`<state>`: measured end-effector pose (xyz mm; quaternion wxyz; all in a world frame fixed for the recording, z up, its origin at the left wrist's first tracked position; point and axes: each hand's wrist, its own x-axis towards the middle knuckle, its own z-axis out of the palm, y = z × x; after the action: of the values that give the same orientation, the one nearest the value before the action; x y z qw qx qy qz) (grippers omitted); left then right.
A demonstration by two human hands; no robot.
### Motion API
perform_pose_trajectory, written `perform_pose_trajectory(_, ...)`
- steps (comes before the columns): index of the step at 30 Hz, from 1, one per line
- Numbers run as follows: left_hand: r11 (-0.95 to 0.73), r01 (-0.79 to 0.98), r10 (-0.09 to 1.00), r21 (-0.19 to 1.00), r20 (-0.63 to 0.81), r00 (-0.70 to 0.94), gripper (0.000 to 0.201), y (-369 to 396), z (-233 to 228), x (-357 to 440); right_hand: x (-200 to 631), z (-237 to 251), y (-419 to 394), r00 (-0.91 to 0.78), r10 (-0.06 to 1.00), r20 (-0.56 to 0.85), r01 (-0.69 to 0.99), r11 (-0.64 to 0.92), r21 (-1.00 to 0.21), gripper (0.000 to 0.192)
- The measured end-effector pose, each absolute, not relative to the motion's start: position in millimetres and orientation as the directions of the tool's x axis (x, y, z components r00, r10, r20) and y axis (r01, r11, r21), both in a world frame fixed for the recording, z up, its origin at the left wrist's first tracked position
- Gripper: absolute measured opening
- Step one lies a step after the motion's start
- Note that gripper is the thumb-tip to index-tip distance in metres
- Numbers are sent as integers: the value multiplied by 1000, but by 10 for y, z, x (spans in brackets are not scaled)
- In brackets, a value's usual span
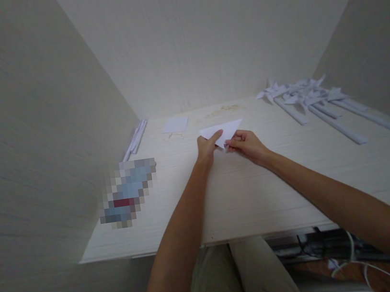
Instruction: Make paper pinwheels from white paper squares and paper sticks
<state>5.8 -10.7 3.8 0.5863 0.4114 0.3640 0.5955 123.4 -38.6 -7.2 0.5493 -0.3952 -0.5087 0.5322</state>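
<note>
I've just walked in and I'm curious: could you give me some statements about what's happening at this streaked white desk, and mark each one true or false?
1. The left hand and the right hand both touch a folded white paper triangle. True.
2. White paper pinwheels on rolled white paper sticks lie on the desk's right side. True.
3. The right hand holds a pinwheel. False: its fingers are at the triangle's lower tip.
4. Slim white paper rods lie beside the left wall. True.
5. A flat white paper sheet lies right of the triangle. False: the flat white paper sheet lies left of it.
</note>
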Motion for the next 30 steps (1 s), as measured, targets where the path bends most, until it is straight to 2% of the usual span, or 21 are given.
perform_pose_trajectory(6,-47,-417,998,908,56,11,22,-106,44,62,1231,-81,-402,-134,979,154,-225,122,-967,23)
perform_pose_trajectory(11,-49,-425,998,904,56,5,24,-109,47,67,1232,-70,-414,-146,975,168,-168,143,-975,28)
perform_pose_trajectory(25,-27,-439,1000,898,20,-19,23,-105,47,75,1227,-82,-398,-128,974,189,-125,173,-977,18)
perform_pose_trajectory(30,-25,-435,1000,900,26,-6,23,-96,33,71,1236,-116,-378,-146,968,206,-149,184,-972,19)
